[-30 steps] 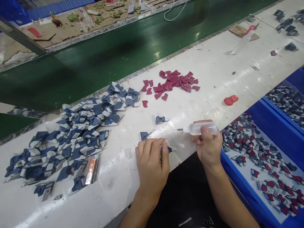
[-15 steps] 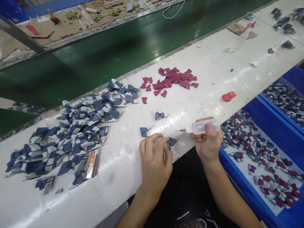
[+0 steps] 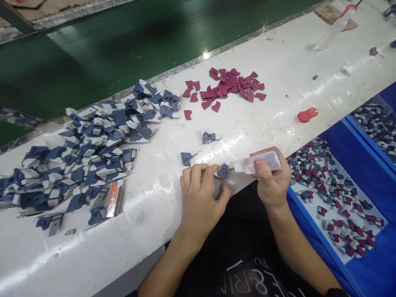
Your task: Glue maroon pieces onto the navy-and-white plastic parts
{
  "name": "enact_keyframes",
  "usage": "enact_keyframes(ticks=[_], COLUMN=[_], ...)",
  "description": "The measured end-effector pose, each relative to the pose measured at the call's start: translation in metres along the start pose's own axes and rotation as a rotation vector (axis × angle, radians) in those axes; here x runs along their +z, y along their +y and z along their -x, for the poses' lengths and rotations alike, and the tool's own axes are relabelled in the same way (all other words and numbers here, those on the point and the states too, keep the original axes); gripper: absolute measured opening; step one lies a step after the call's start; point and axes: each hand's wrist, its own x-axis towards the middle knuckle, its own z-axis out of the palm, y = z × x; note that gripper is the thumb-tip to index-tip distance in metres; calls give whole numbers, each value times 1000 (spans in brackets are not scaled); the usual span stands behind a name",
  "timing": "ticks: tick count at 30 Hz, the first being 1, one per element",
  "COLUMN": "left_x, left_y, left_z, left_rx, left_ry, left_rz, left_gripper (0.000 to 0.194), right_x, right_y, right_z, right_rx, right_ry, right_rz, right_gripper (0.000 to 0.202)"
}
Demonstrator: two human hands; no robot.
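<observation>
My left hand [image 3: 201, 198] pinches a small blue-and-white piece [image 3: 223, 171] at the near edge of the white table [image 3: 154, 214]. My right hand [image 3: 270, 181] grips a small clear squeeze bottle [image 3: 258, 162] lying sideways, its thin nozzle touching that piece. Two more blue pieces [image 3: 186, 158] [image 3: 208, 137] lie just beyond my left hand. A big heap of blue-and-white pieces [image 3: 86, 152] covers the table's left part, and a pile of dark red pieces [image 3: 229, 86] sits further back.
A blue bin [image 3: 368, 173] at my right holds several pieces with red parts. A red cap [image 3: 307, 114] lies on the table near it. Another squeeze bottle [image 3: 335, 25] lies far right. A green belt [image 3: 123, 45] runs behind the table.
My left hand turned the blue piece up between its fingers, and my right hand brought the bottle's nozzle left onto it. The view tilted downward.
</observation>
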Motion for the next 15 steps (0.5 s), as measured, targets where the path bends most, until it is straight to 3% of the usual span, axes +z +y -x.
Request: enact_keyframes(ticks=[15], left_x=[4], left_y=[-1], left_z=[-3], left_rx=[-21], left_ry=[26], left_rz=[52], left_gripper=[22], right_x=[3], right_y=[0], right_z=[2], right_rx=[-64], right_ry=[-59], right_rz=[97], right_gripper=[20])
